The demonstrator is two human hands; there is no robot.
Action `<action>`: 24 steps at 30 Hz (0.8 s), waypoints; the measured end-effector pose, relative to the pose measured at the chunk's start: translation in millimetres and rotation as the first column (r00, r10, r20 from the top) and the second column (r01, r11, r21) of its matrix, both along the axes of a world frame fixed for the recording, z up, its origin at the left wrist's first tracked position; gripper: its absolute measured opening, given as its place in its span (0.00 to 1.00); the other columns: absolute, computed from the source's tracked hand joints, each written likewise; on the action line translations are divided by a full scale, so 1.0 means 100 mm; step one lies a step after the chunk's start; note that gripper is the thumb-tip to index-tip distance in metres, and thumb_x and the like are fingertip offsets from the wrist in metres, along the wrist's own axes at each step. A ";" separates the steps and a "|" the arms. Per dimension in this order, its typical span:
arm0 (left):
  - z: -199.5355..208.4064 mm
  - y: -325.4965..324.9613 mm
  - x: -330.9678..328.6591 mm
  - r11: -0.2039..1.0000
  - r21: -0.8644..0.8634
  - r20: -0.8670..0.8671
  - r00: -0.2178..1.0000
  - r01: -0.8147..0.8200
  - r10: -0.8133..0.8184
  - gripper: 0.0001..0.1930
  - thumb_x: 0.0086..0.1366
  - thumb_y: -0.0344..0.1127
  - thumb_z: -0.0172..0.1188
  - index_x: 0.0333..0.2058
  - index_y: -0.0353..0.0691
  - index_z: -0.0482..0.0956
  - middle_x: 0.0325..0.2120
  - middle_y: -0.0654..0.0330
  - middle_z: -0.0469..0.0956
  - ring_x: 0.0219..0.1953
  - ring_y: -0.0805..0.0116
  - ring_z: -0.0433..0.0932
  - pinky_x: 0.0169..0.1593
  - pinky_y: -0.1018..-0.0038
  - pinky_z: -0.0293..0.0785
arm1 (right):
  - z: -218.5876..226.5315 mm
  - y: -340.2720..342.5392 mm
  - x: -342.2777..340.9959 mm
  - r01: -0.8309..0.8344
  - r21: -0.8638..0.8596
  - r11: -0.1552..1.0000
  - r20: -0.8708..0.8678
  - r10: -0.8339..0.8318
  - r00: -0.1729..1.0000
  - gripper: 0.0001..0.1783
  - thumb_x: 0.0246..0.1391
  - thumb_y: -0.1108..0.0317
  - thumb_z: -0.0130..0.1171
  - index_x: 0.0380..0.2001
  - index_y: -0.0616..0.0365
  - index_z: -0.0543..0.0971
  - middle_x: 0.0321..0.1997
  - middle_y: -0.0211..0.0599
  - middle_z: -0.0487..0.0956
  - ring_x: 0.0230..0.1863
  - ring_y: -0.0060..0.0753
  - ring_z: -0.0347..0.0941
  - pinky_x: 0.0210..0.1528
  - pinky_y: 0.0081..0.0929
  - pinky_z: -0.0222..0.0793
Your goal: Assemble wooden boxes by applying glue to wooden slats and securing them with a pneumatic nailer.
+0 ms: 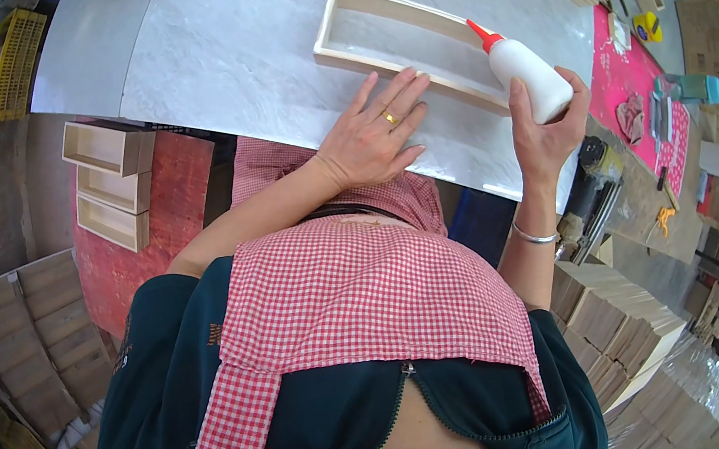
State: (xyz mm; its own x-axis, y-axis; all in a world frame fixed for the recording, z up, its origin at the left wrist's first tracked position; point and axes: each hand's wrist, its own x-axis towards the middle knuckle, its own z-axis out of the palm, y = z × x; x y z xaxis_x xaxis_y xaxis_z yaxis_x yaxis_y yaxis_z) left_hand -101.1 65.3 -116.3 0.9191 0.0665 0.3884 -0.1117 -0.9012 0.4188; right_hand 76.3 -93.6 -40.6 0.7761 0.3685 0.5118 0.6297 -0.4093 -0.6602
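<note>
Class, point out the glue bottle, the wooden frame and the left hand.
glue bottle [528, 74], head view, white body.
wooden frame [387, 5], head view, far long rail.
left hand [369, 135], head view, back of hand.

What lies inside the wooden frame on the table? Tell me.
Inside the wooden frame only the bare grey table shows. The right hand and its glue bottle cover the frame's right end, so that corner cannot be seen.
</note>
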 end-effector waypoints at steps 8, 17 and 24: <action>0.00 0.00 0.01 0.999 0.029 -0.004 1.000 -0.017 0.017 0.27 0.62 0.45 0.62 0.56 0.37 0.75 0.73 0.50 0.57 0.77 0.53 0.51 0.76 0.49 0.42 | 0.02 -0.33 0.10 0.109 -0.027 0.994 0.032 -0.108 0.994 0.30 0.47 0.65 0.76 0.51 0.62 0.74 0.43 0.44 0.79 0.37 0.37 0.76 0.41 0.30 0.75; 0.00 -0.02 0.01 0.998 0.057 -0.014 1.000 -0.022 0.023 0.26 0.64 0.46 0.60 0.56 0.36 0.74 0.74 0.49 0.55 0.77 0.54 0.49 0.76 0.50 0.42 | 0.01 -0.58 0.17 0.190 -0.010 0.982 0.010 -0.190 0.982 0.30 0.47 0.65 0.76 0.51 0.62 0.74 0.43 0.44 0.79 0.38 0.38 0.76 0.41 0.31 0.74; -0.02 -0.03 0.01 0.998 0.063 -0.010 0.999 -0.030 0.031 0.25 0.64 0.46 0.61 0.55 0.37 0.75 0.74 0.51 0.56 0.77 0.55 0.49 0.76 0.50 0.43 | 0.04 -0.66 0.09 0.201 -0.026 0.979 -0.008 -0.201 0.979 0.30 0.46 0.65 0.76 0.51 0.61 0.74 0.43 0.43 0.79 0.38 0.38 0.76 0.41 0.31 0.74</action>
State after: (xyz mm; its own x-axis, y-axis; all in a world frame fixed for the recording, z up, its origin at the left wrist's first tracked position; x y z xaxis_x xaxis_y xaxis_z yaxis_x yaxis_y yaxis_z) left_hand -100.2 61.9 -118.2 0.9211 0.0705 0.3830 -0.0794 -0.9288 0.3620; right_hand 85.3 -160.1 -36.9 0.8411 0.2165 0.4957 0.5256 -0.5431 -0.6548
